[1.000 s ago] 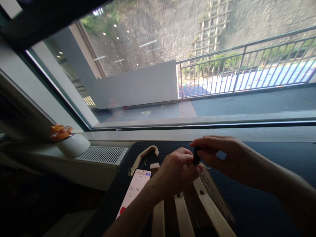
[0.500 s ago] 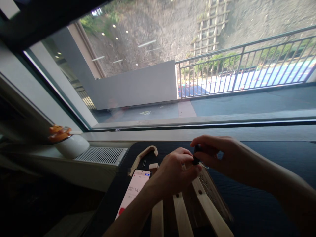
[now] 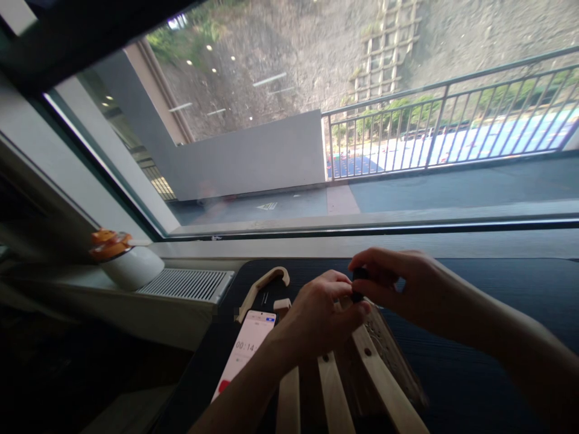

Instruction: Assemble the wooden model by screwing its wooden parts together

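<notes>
"What could go wrong?"

"The right hand (image 3: 425,283) pinches a small black piece (image 3: 360,273), right of the phone (image 3: 244,361); a loose pinch could drop it."

"And the left hand (image 3: 316,310)?"

"Beside that piece, its grip hidden; I can't tell. Pushed sideways, the wooden strips (image 3: 389,386), also right of the phone, might shift."

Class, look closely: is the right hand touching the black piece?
Touching. The head view shows the right hand pinching the black piece between thumb and fingertips, with no gap.
</notes>
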`<state>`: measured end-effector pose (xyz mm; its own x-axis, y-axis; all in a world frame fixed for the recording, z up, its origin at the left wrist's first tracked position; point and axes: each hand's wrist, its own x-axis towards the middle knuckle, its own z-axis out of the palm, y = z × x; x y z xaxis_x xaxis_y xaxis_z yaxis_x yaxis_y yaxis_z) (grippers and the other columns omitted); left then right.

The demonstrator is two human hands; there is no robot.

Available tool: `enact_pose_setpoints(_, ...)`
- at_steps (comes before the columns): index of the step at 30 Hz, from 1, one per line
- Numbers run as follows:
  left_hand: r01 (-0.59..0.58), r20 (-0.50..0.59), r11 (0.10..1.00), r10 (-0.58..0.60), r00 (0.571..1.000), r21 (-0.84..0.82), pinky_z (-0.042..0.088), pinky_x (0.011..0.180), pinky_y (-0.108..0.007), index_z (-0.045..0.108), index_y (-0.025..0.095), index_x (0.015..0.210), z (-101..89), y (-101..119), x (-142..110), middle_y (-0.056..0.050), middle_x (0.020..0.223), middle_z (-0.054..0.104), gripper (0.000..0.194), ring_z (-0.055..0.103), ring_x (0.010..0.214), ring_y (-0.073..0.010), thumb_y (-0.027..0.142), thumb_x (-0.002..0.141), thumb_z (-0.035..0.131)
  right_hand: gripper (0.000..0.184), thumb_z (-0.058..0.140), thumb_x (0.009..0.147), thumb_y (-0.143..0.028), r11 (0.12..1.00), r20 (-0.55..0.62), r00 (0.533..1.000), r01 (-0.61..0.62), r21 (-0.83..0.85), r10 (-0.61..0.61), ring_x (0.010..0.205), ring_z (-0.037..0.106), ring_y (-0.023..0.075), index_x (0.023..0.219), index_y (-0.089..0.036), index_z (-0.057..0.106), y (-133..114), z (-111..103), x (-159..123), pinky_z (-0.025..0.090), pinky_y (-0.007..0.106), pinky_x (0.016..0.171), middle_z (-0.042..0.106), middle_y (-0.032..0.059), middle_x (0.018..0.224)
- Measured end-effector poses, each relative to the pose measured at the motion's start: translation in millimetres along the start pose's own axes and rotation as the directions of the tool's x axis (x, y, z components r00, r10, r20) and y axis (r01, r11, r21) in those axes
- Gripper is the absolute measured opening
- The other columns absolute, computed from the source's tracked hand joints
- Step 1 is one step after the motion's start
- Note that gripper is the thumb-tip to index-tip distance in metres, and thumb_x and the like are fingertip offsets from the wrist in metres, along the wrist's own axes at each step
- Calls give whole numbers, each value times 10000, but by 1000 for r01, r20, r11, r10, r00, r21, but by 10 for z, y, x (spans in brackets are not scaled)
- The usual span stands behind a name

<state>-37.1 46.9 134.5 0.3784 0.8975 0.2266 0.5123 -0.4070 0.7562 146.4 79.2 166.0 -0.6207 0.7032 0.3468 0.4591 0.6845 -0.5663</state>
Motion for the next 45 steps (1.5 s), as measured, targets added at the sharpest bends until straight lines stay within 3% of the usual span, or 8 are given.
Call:
enact_pose_setpoints(6, -3, -15, 1000, 3, 1000, 13, 459, 841, -273, 692, 177, 886, 11, -21, -4, -47, 1041, 633, 155, 598, 897, -177, 276, 834, 586, 225, 487, 899, -319, 997, 29, 999, 16, 78, -18, 732, 607, 154, 1031, -218, 638, 9, -19, -11, 460, 248, 609, 692, 33, 867)
enact_pose_setpoints(15, 9, -5, 1000, -9, 1000, 14, 463, 841, -284, 709, 194, 942, 11, -1, -10, -49, 1058, 633, 185, 598, 886, -181, 291, 819, 610, 204, 617, 807, -405, 999, -39, 999, -32, -16, 31, 516, 492, 101, 796, -201, 613, 10, -12, 12, 377, 211, 463, 586, -29, 593)
enact_pose_setpoints(21, 6, -6, 1000, -5, 1000, 7, 469, 832, -275, 705, 182, 888, 19, -22, -14, -48, 1039, 634, 162, 597, 877, -172, 288, 823, 601, 198, 489, 886, -274, 994, 67, 997, 37, 105, -44, 677, 583, 128, 1001, -230, 645, 1, -22, 5, 445, 223, 581, 675, 2, 811)
enact_pose_setpoints(24, 4, -18, 1000, -4, 1000, 15, 468, 833, -274, 693, 175, 853, 21, -28, -15, -50, 1035, 636, 156, 600, 878, -173, 298, 825, 600, 232, 498, 871, -257, 988, 61, 996, 50, 145, -59, 770, 618, 161, 1036, -223, 658, 6, -25, 3, 472, 245, 645, 698, 27, 905)
enact_pose_setpoints(33, 3, -3, 1000, -3, 1000, -11, 463, 826, -272, 702, 192, 915, 9, -24, -12, -43, 1051, 623, 171, 594, 928, -184, 304, 823, 612, 192, 593, 836, -394, 999, 27, 999, -27, 21, 27, 537, 504, 109, 874, -209, 628, 14, 23, 12, 397, 217, 481, 600, -21, 632)
enact_pose_setpoints(39, -18, -21, 1000, 18, 1000, 14, 463, 822, -282, 703, 172, 893, 13, -28, -5, -50, 1015, 633, 166, 592, 891, -183, 274, 833, 586, 217, 491, 894, -268, 997, 58, 998, 21, 74, -25, 674, 586, 126, 1075, -243, 607, -26, 9, 5, 450, 223, 580, 669, 0, 831)
enact_pose_setpoints(45, -2, -18, 1000, 3, 1000, 24, 460, 827, -276, 698, 174, 921, 8, -31, -7, -47, 1026, 629, 183, 591, 895, -179, 301, 837, 597, 209, 471, 908, -281, 997, 48, 998, 27, 68, -31, 721, 612, 143, 1063, -235, 603, 4, 4, -2, 463, 235, 610, 685, 18, 875)
